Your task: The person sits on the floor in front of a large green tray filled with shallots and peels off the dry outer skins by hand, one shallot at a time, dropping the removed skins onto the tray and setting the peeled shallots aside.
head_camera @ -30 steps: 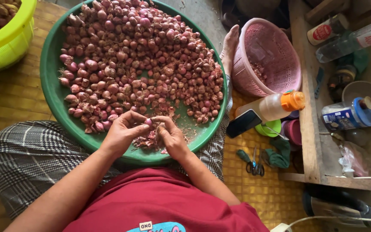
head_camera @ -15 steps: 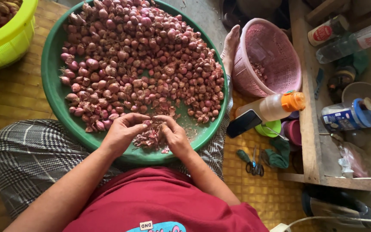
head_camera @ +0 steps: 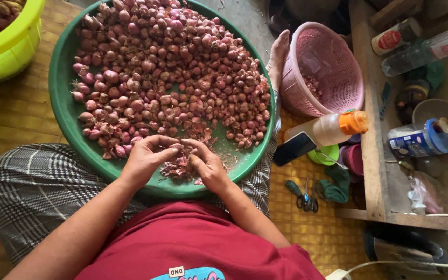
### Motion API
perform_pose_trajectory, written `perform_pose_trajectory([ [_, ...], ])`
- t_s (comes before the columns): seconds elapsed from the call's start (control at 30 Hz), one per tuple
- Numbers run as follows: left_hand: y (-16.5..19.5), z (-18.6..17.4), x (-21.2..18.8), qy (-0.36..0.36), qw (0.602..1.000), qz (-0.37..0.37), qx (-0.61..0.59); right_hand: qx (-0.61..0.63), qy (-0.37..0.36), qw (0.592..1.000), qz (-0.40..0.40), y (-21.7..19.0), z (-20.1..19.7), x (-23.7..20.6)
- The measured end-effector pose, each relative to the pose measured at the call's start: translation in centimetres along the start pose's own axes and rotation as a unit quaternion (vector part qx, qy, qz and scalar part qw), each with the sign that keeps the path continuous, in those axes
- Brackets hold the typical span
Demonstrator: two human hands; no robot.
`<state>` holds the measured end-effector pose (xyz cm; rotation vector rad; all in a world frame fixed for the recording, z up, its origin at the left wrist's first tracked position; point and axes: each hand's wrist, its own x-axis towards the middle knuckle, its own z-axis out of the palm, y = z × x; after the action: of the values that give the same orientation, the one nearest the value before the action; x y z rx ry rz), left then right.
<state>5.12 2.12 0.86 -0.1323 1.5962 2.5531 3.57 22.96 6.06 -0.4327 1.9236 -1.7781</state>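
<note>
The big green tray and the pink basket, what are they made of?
The green tray looks like smooth moulded plastic, with an even colour and a soft shine on its rim. The pink basket also looks plastic: its walls are a fine moulded mesh of tiny holes.

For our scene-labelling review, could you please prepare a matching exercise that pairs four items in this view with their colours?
Things:
1. wide round plastic basin holding small shallots
2. perforated plastic basket
3. cap of the pale plastic bottle
4. plastic tub at the top left corner

Colours:
A. orange
B. yellow-green
C. pink
D. dark green

Pairs: 1-D, 2-C, 3-A, 4-B
</note>
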Motion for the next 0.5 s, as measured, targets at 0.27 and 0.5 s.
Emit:
perform_pose_trajectory([
  [0.27, -0.7, -0.07, 0.31, 0.013, 1.0, 0.006, -0.023, -0.036, 0.017, 0.999, 0.004, 0.49, 0.09, 0.15],
  [0.5, -0.35, -0.01, 0.24, 0.02, 0.998, -0.001, 0.061, -0.02, -0.009, 1.0, -0.009, 0.71, 0.11, 0.22],
])
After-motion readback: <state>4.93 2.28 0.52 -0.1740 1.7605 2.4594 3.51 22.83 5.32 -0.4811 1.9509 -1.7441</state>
